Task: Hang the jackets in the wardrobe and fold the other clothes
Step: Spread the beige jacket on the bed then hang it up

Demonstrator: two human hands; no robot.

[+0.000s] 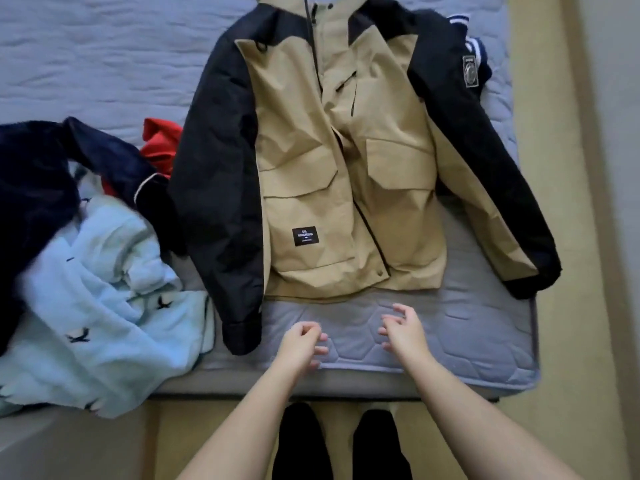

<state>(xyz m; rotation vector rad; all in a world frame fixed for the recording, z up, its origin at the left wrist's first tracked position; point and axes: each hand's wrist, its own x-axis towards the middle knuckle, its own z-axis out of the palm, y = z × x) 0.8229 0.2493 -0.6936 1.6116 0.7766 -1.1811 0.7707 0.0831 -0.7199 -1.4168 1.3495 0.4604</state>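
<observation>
- Two empty hands, left hand (301,341) and right hand (403,332), fingers loosely curled, at bed (467,334) edge.
- Jacket (311,150) flat just beyond both hands, untouched.
- Clothes pile (86,289) left of left hand.

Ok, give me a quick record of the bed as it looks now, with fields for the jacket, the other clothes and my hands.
surface: grey quilted mattress
jacket: tan and black jacket, spread flat, front up, not yet hung
pile: left of the jacket, unfolded; light blue bird-print garment, navy garment, red garment
far right: striped garment, showing from under a sleeve
left hand: loosely curled, holding nothing, near the hem
right hand: the same
</observation>
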